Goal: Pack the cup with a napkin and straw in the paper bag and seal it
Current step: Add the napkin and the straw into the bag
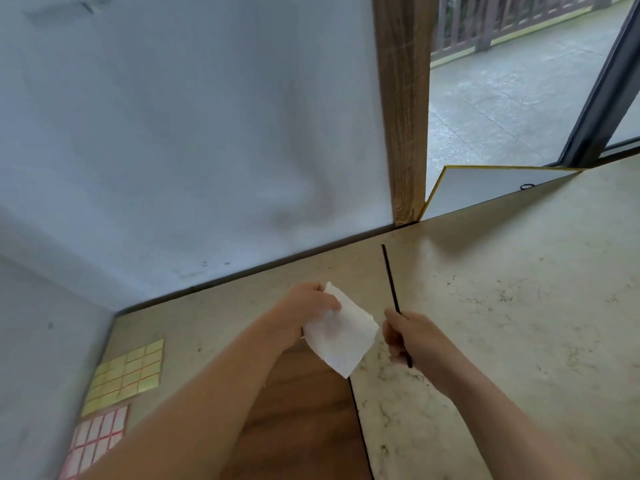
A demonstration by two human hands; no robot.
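One view only, from a camera worn on the person's head. It looks forward and steeply down over both forearms, which enter from the bottom edge. The frame is rolled, so the far edge of the counter (519, 271) runs diagonally, rising to the right. The wide-angle lens sits close above the hands; the wall (190, 133) fills the upper left, and a wooden post (405, 116) stands right of centre, with a tiled terrace beyond it. Slight motion blur softens the lower left corner.

Bench (519, 289), pale marbled top, meeting wall (173, 133). Yellow label sheet (126, 374) and red label sheet (95, 439) lying near its left edge. Wooden post (403, 109) standing behind.
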